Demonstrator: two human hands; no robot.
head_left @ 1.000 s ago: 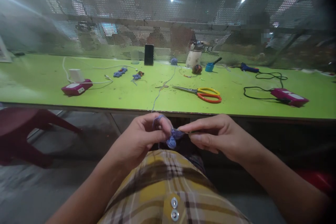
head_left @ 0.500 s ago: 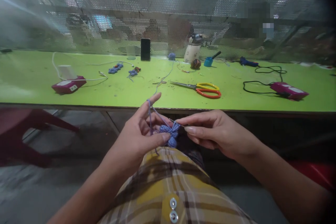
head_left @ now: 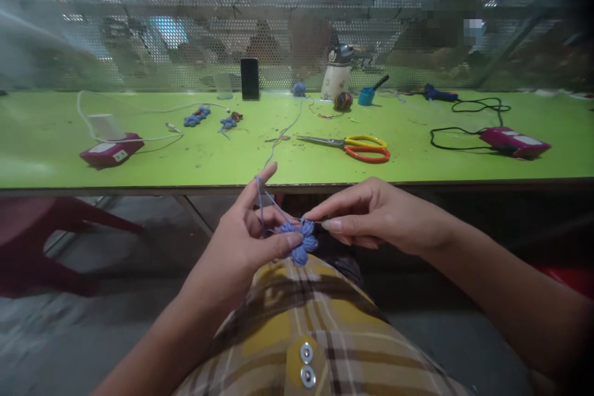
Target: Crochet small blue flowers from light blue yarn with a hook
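My left hand [head_left: 245,229] pinches a blue crocheted flower [head_left: 300,255] between thumb and fingers, just above my lap. Blue yarn [head_left: 270,199] loops over its raised index finger and runs back across the table to a small blue yarn ball [head_left: 299,89]. In my right hand [head_left: 371,216], thumb and index finger close on a thin crochet hook [head_left: 312,221], mostly hidden by the fingers. The hook's tip meets the upper edge of the flower, where a petal of plump stitches shows.
On the green table [head_left: 223,164] lie scissors [head_left: 343,145], two blue crocheted pieces, a dark multicolour yarn ball [head_left: 343,101] and two magenta power sockets [head_left: 515,141] with cords. A phone [head_left: 249,79], a kettle-like jug [head_left: 336,74] and a blue pot [head_left: 366,96] stand behind. At left is a stool [head_left: 55,235].
The flower has turned in my left hand, its petals now spread more openly. My right hand has shifted slightly left and up with the hook. The view has tilted a little.
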